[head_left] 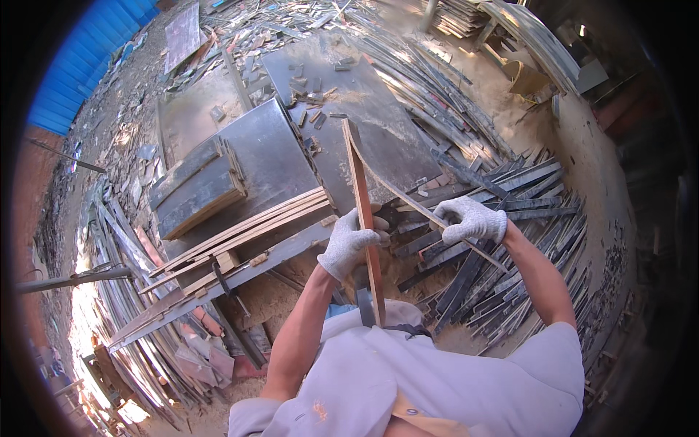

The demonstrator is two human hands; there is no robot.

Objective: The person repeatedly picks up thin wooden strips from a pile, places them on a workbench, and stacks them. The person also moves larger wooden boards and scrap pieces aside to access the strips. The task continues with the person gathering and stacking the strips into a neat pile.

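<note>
My left hand (345,243), in a pale knitted glove, is closed around a long narrow plywood strip (359,186). The strip's near end lies against my body and its far end points away from me. My right hand (472,221), gloved too, pinches a thin bent sliver of wood (397,191). This sliver meets the plywood strip at its far tip and spreads away from it to the right, its loose end reaching past my right hand. In front of my left hand is a bench covered by a dark panel (266,146).
A stack of dark-faced boards (196,191) lies on the bench, beside long pale strips (247,231) along its near edge. A metal clamp (226,285) hangs there. Dark slats (502,255) are heaped at right, more slats (124,269) at left. Wood scraps (269,36) litter the far ground.
</note>
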